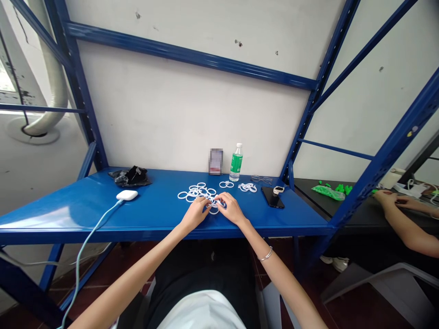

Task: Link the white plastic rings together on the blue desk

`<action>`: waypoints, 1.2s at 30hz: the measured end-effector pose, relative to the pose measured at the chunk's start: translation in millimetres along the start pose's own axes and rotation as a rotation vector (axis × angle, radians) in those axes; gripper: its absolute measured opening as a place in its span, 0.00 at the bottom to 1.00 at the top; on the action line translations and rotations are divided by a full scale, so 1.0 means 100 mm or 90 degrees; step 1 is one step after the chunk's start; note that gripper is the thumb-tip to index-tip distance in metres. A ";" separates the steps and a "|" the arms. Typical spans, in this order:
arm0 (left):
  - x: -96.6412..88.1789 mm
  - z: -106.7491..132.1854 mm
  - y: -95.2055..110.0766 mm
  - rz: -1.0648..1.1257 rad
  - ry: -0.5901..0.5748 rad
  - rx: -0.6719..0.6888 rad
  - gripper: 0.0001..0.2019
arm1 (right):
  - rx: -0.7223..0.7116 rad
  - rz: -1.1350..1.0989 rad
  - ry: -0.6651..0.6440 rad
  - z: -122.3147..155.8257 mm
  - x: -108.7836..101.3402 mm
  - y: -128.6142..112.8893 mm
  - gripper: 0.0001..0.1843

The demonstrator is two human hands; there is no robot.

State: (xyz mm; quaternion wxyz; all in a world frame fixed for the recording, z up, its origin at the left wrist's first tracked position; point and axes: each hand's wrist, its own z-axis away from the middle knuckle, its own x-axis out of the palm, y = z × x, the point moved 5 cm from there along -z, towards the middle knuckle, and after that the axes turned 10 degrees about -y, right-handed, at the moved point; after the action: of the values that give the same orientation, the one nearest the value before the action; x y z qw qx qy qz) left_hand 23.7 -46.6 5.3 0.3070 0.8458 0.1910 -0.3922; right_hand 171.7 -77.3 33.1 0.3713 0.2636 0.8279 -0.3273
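A loose pile of white rings (201, 186) lies on the blue table in front of me. At the near right side of the pile, my left hand (196, 213) is closed with its fingertips pinched on a white ring. My right hand (232, 209) comes in from the other side, its thumb and fingers closed on a white ring too. The fingertips of both hands are close together, and I cannot tell whether they share one ring or hold linked ones. Behind my right hand lie a small group of rings (226, 184) and a clustered bunch of rings (247, 187).
A water bottle (236, 163) and a small upright card (216, 162) stand by the wall, with glasses (261, 179) nearby. A phone (272, 197) bears a watch (278, 189). Leftward are a black bag (131, 176) and a white charger (127, 195). A co-worker's hands (387, 198) are at right.
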 end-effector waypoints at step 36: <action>0.02 0.03 0.08 -0.113 0.004 0.096 0.12 | 0.101 0.001 -0.284 0.07 -0.04 0.20 0.21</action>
State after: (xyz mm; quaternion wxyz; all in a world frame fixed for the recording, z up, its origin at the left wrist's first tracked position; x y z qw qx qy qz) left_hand 28.4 -54.2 5.1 0.2056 0.8474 0.2363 -0.4287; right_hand 190.9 -70.4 26.0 0.5234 0.2136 0.6968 -0.4413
